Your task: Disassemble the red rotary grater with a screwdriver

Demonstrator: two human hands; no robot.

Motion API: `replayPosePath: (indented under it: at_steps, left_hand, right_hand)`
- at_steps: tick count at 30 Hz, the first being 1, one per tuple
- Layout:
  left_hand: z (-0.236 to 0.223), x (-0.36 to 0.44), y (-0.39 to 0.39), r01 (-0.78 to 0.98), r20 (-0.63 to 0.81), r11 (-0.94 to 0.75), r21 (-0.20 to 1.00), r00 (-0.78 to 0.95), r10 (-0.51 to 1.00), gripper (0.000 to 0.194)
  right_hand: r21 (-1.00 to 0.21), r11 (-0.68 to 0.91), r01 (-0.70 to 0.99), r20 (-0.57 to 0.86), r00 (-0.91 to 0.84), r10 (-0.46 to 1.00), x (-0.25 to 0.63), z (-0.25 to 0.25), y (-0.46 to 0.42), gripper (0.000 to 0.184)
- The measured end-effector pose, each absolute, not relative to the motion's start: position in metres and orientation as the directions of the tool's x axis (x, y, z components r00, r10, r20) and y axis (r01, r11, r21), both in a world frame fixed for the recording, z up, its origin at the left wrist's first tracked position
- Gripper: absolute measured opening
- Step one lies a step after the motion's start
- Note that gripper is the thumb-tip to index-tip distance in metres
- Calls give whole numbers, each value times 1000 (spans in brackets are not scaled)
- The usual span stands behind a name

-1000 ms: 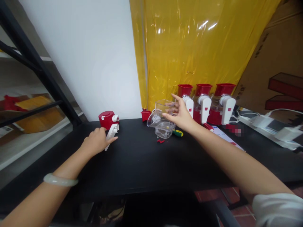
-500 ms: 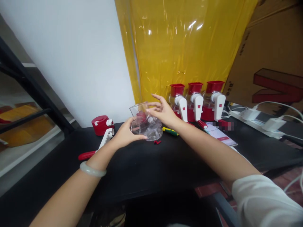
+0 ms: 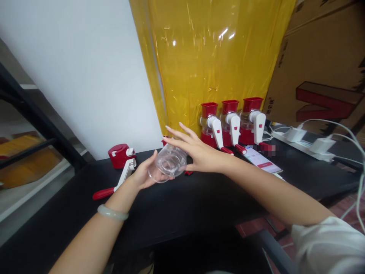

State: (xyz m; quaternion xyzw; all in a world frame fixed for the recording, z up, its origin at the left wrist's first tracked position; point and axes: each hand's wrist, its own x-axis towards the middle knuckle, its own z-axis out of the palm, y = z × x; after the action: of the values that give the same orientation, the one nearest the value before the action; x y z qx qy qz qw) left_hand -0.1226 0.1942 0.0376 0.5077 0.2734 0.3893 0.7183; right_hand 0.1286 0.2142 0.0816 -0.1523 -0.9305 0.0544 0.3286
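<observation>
Left hand (image 3: pixel 145 174) cups the clear plastic housing (image 3: pixel 170 161), tilted over the black table (image 3: pixel 182 205); right hand (image 3: pixel 199 153) spreads across it — probably steadying, can't tell if it's gripping — and the white crank handle (image 3: pixel 124 176) lies off left, likely for elbow room

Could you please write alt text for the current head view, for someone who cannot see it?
The left hand holds a clear part over a black table, the right hand spread against it. To the left are a red part and a crank; to the right, three crank machines stand in a row near a phone.
</observation>
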Motion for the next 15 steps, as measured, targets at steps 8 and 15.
replayPosePath:
  at_steps: [8, 15]
  left_hand:
    - [26, -121, 193, -102, 255, -233, 967, 381, 889, 108]
    - [0, -98, 192, 378, 699, -681, 628, 110, 706, 136]
  right_hand:
    - [-338, 920, 200, 769, -504, 392, 113, 60, 233, 89]
    - [-429, 885, 179, 856, -234, 462, 83, 22, 234, 110]
